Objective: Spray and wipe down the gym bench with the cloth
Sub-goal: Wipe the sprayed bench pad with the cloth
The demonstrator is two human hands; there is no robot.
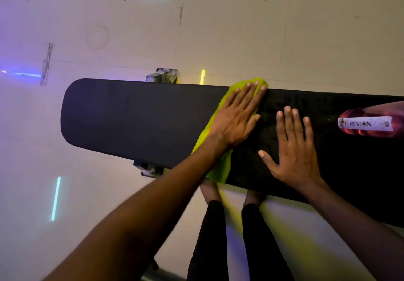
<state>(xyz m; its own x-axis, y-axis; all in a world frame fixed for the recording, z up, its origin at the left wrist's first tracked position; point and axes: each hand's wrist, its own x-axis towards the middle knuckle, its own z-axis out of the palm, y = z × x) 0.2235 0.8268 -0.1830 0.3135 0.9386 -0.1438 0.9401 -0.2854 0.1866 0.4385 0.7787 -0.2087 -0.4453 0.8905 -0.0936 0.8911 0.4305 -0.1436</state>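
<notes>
Gym bench [135, 116], a long black pad, runs across the middle of the frame from left centre to the right edge. A yellow-green cloth [220, 167] lies across it at centre, pressed flat under the left hand [235, 116], fingers straight and together. The right hand [293, 147] rests spread on the pad just beside it. A spray bottle [367, 123] lies on the pad at right. Wiping appears under way; the next move would likely call for sliding the cloth toward the unwiped left end.

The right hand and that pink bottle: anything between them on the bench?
Nothing: in the head view, only bare black bench padding lies between the right hand and the bottle.
</notes>
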